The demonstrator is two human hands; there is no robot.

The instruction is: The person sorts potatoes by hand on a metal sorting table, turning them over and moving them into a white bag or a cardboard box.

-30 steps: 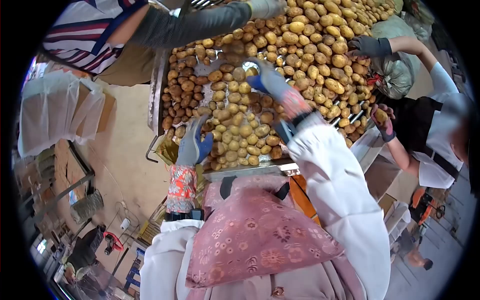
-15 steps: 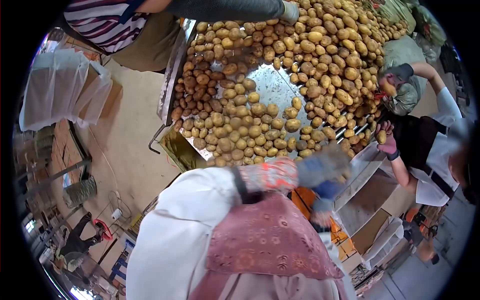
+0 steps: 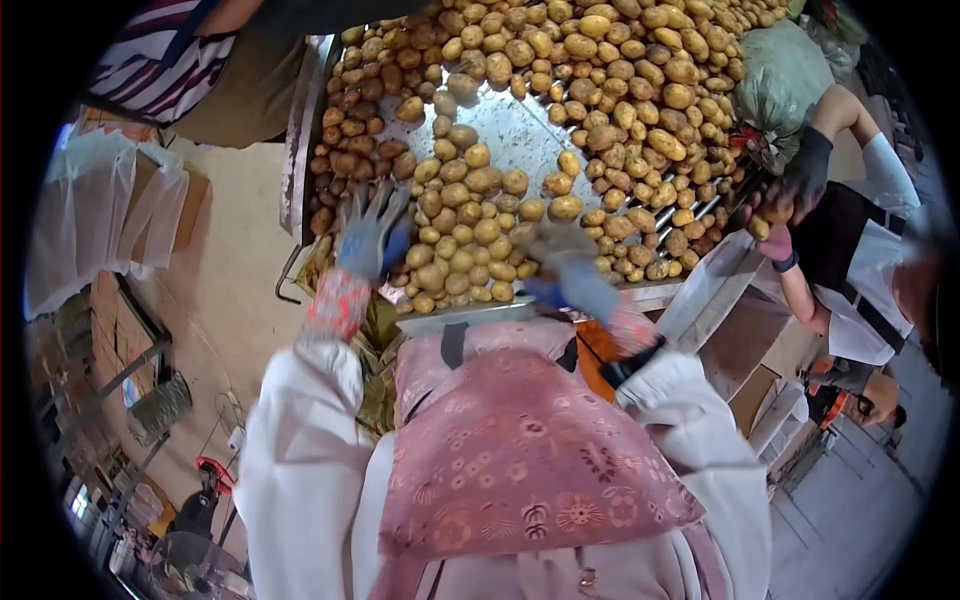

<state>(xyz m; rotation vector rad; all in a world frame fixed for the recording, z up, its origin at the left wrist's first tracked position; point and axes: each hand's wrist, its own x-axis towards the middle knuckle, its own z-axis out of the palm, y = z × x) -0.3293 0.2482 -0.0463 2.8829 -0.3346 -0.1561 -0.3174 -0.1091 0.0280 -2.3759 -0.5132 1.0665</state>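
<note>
Head view: potatoes (image 3: 470,250) between left hand (image 3: 370,235), right hand (image 3: 565,258).

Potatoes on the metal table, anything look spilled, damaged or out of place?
Nothing stands out. The potatoes lie heaped on the metal table, none visible on the floor. The left hand and right hand hover blurred over the near edge.

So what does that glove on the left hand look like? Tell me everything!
The left hand wears a grey knit glove with a blue palm. Its fingers are spread wide open and hold nothing. It looks blurred, raised over the left side of the potatoes on the shiny metal table. I cannot tell whether it touches them. Below the glove comes a red flowery cuff, then a white sleeve.
</note>
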